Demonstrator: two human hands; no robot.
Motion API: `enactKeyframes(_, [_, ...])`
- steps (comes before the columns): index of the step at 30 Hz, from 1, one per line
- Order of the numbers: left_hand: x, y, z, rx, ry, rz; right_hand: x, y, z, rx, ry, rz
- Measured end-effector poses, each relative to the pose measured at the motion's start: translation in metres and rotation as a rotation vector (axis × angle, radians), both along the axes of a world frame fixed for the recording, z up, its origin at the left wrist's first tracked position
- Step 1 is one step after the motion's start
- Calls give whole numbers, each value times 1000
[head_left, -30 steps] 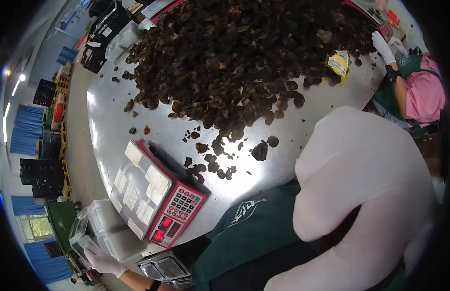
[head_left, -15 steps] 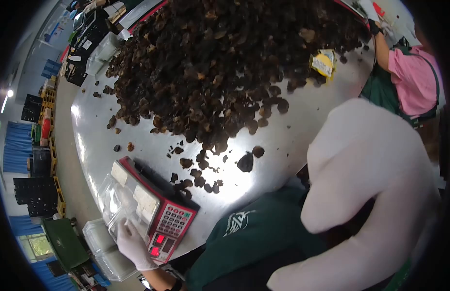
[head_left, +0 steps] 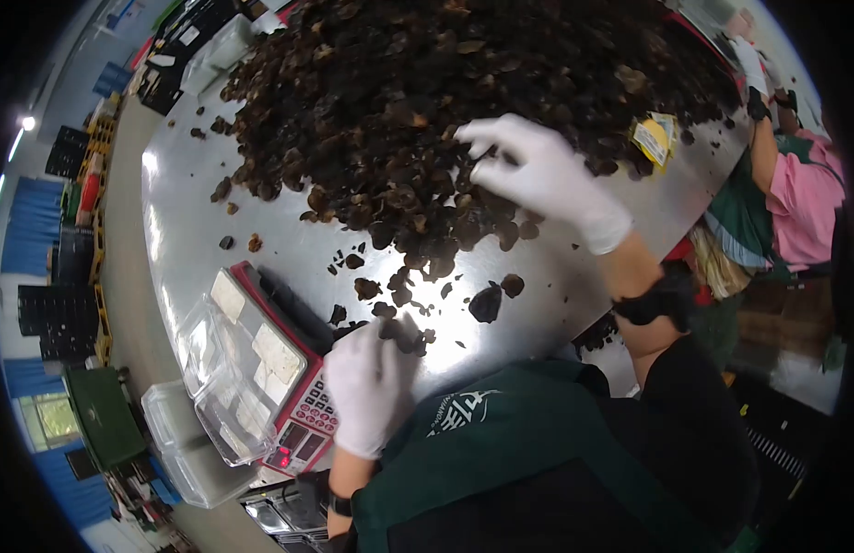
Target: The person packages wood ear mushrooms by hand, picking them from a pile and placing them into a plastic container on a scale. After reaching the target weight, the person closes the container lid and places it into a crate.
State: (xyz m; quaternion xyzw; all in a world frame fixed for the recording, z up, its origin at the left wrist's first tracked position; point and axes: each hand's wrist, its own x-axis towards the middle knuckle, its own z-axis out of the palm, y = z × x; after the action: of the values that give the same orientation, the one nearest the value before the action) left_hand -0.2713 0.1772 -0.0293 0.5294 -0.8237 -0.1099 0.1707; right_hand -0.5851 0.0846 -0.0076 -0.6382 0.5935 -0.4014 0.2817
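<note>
A large heap of dark brown, curled dried pieces [head_left: 381, 120] covers the far part of the metal table [head_left: 183, 221]. My right hand [head_left: 538, 170], in a white glove, is over the heap's near right part, fingers apart and curved, with nothing visible between them. Near the table's front, my gloved left hand [head_left: 367, 382] is beside the red scale [head_left: 307, 415], close to some loose dark pieces [head_left: 404, 336]; its fingertips are blurred. On the scale's left side rests an open clear plastic box [head_left: 224, 387].
Stacked clear containers [head_left: 192, 452] stand left of the scale. A yellow packet [head_left: 653, 138] lies at the heap's right edge. Another person in a pink top [head_left: 805, 198] is at the right, with a gloved hand by the table. Black crates [head_left: 54, 323] stand far left.
My left hand has left the clear box and moved right, in front of the scale's keypad. My right hand, large and close to the camera before, now reaches over the heap. The view has shifted slightly.
</note>
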Motion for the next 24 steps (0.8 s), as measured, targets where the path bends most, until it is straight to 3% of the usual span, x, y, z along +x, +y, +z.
enactKeyframes(3, [-25,-5,-31,76,11,-99,54,-11,-54,-109,389,253])
enactKeyframes(4, [-30,-4,-38,67,29,-132,70,-13,-67,-243,490,288])
enactKeyframes(6, [-35,0,-47,64,55,-146,94,-19,-88,-276,630,263])
enactKeyframes(8, [-34,5,-52,60,34,-152,101,-38,-107,-309,457,149])
enactKeyframes(12, [-26,9,-57,83,32,-134,84,-53,-120,-445,325,155])
enactKeyframes(18, [-21,10,-54,145,108,-145,43,-98,-100,-549,308,-29])
enactKeyframes(21, [-16,13,-55,150,120,-143,26,-133,-90,-437,381,-179])
enactKeyframes(24, [-12,14,-48,131,143,-156,25,-165,-73,-459,308,-179])
